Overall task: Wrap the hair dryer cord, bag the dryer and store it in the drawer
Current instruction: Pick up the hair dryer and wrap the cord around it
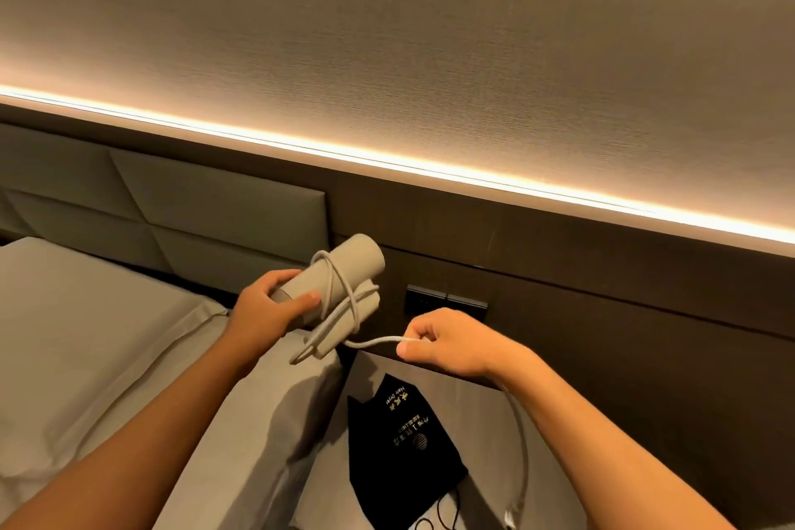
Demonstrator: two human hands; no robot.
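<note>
a single wide-angle view from a camera worn on the person's head, facing forward and slightly down. both forearms reach in from the bottom edge, so the left hand (264,310) and right hand (447,342) sit close to the lens near the middle. the bed (86,314) fills the lower left, the wall (430,34) the upper half, and a light strip (387,161) slants down to the right, showing the view is tilted. no second view is given.

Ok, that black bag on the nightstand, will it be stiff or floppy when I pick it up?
Probably floppy: the bag lies flat with creased, uneven edges, like soft cloth. Likely light too, since it looks empty and thin. Its thin black drawstring trails loose near the front edge, so it may dangle or snag as you lift.
</note>
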